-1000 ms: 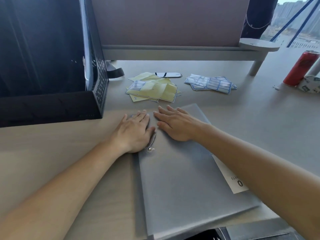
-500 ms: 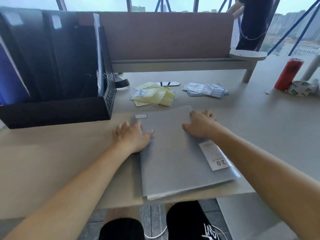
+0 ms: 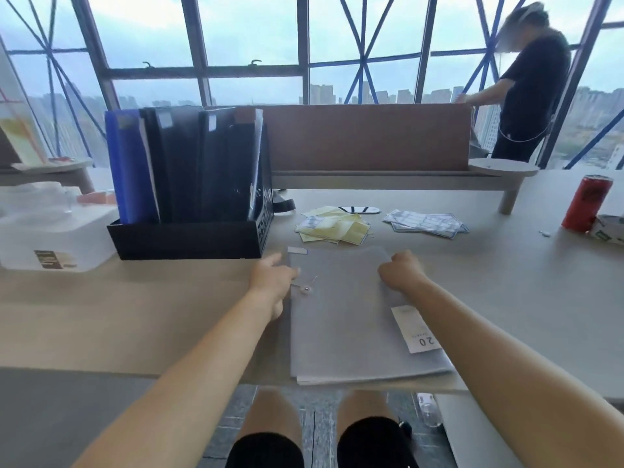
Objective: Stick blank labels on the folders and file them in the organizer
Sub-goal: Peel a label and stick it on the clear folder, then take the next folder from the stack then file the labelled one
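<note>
A grey folder (image 3: 341,319) lies flat on the desk in front of me, its near edge at the desk's front. A small blank label (image 3: 297,250) is stuck at its far left corner, and a white tag marked "20" (image 3: 416,329) sits near its right edge. My left hand (image 3: 273,282) grips the folder's left edge, thumb on top beside the string clasp (image 3: 306,289). At the right edge, near the far corner, my right hand (image 3: 400,270) holds the folder with curled fingers. The black organizer (image 3: 189,238) stands to the left, holding blue and black folders.
Yellow backing sheets (image 3: 332,226) and blue-bordered label sheets (image 3: 426,222) lie beyond the folder. A red can (image 3: 587,202) and a tape roll (image 3: 609,229) stand at the far right, a clear plastic box (image 3: 50,231) at the left. A person (image 3: 526,96) stands behind the divider.
My hands have slid apart from the folder's far left corner to its left and right edges, and their fingers have curled. The label they pressed now shows. The view has tilted up.
</note>
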